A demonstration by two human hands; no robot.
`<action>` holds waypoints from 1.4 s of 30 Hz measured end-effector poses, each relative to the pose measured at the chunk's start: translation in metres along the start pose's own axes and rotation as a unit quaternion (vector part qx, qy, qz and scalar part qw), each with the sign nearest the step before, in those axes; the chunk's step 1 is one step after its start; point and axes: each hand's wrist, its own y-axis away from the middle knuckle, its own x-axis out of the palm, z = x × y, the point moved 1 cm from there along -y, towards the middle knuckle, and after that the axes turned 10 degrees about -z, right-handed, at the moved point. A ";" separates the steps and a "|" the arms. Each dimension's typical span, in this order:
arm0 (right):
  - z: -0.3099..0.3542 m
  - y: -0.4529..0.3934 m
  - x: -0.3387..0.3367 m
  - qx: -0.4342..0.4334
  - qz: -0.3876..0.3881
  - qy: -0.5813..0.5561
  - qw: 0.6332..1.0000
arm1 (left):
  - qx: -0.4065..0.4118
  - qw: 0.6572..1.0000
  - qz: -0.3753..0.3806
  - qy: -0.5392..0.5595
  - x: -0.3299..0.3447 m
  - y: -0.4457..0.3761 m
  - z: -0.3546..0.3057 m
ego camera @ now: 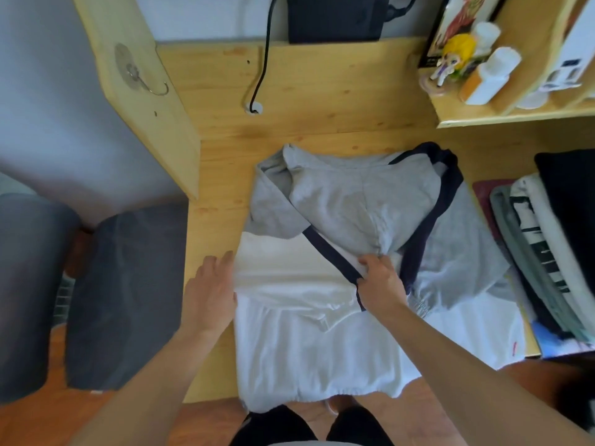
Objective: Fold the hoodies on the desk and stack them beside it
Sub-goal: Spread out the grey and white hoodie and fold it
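A grey and white hoodie [322, 333] lies spread on the wooden desk [306, 91], its hem hanging over the near edge. Its grey hood with dark trim is folded down over the white body. The right hand [381, 286] pinches the hood's tip and the dark trim at the middle of the hoodie, its grip closed on the cloth. The left hand [209, 294] rests with straight fingers at the hoodie's left edge, its grip open and holding nothing. A pile of folded clothes [547, 252] sits just right of the hoodie. A black cable [262, 59] runs down the far part of the desk.
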 end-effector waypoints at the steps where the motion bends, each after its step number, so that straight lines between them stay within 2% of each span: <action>1: -0.001 0.004 -0.001 -0.039 -0.039 0.003 0.998 | 0.032 0.999 -0.002 0.023 -0.001 0.000 -0.006; 4: -0.008 0.005 -0.017 -0.198 -0.185 -0.024 0.962 | 0.187 0.979 -0.029 0.073 -0.012 0.002 -0.046; 6: -0.022 -0.009 -0.038 -0.229 -0.249 -0.030 0.940 | 0.199 0.975 -0.037 0.092 -0.004 -0.009 -0.080; 7: -0.032 -0.022 -0.049 -0.222 -0.256 -0.025 0.941 | 0.183 0.978 -0.034 0.089 0.004 -0.018 -0.096; 9: -0.060 -0.055 -0.063 -0.181 -0.213 0.019 0.960 | 0.129 0.990 -0.007 0.061 0.026 -0.039 -0.119; 11: -0.086 -0.083 -0.064 -0.146 -0.113 0.095 0.978 | 0.047 0.998 0.037 0.034 0.049 -0.055 -0.125; 13: -0.100 -0.104 -0.053 -0.164 -0.024 0.152 0.974 | -0.020 0.999 0.050 0.009 0.063 -0.065 -0.120; 15: -0.099 -0.114 -0.035 -0.183 0.029 0.181 0.966 | -0.046 0.998 0.029 -0.013 0.065 -0.074 -0.112; 18: -0.074 -0.138 -0.014 -0.192 0.006 0.177 0.965 | -0.080 0.996 0.040 -0.026 0.060 -0.105 -0.094; 21: -0.039 -0.165 -0.016 -0.188 0.027 0.138 0.972 | -0.108 0.990 0.070 -0.064 0.051 -0.132 -0.085; 22: -0.032 -0.165 -0.020 -0.199 0.009 0.116 0.973 | -0.112 0.990 0.050 -0.072 0.043 -0.130 -0.092; 23: -0.028 -0.159 -0.027 -0.220 -0.030 0.082 0.972 | -0.103 0.993 -0.005 -0.060 0.033 -0.123 -0.105; 25: -0.029 -0.129 -0.041 -0.252 -0.116 -0.003 0.961 | -0.044 0.992 -0.121 -0.006 0.017 -0.090 -0.139; 26: -0.035 -0.107 -0.043 -0.252 -0.126 -0.021 0.959 | -0.021 0.989 -0.143 0.027 0.018 -0.064 -0.154; 27: -0.043 -0.084 -0.037 -0.249 -0.109 -0.016 0.962 | -0.012 0.991 -0.122 0.050 0.024 -0.040 -0.165; 30: -0.064 -0.034 -0.003 -0.262 -0.016 0.085 0.961 | -0.046 0.998 0.037 0.017 0.060 0.010 -0.175; 32: -0.066 -0.031 0.017 -0.284 0.008 0.129 0.950 | -0.044 0.997 0.063 -0.009 0.072 0.003 -0.173; 33: -0.062 -0.037 0.018 -0.283 0.025 0.132 0.950 | -0.036 0.993 0.109 -0.006 0.068 -0.006 -0.173; 34: -0.057 -0.040 0.015 -0.277 0.036 0.113 0.953 | -0.030 0.989 0.142 0.004 0.060 -0.012 -0.172; 35: -0.055 -0.040 0.007 -0.263 0.042 0.074 0.961 | -0.036 0.989 0.142 0.028 0.051 -0.012 -0.169; 37: -0.063 -0.024 -0.015 -0.221 -0.024 -0.019 0.975 | -0.070 0.993 0.045 0.088 0.029 0.010 -0.155; 39: -0.101 0.000 -0.031 -0.140 -0.139 -0.006 0.980 | -0.159 0.981 -0.036 0.105 0.022 0.064 -0.127; 40: -0.126 0.013 -0.036 -0.064 -0.152 0.024 0.986 | -0.192 0.976 -0.039 0.097 0.023 0.098 -0.113; 42: -0.169 0.036 -0.041 0.061 -0.114 0.084 0.988 | -0.197 0.979 0.023 0.045 0.036 0.159 -0.089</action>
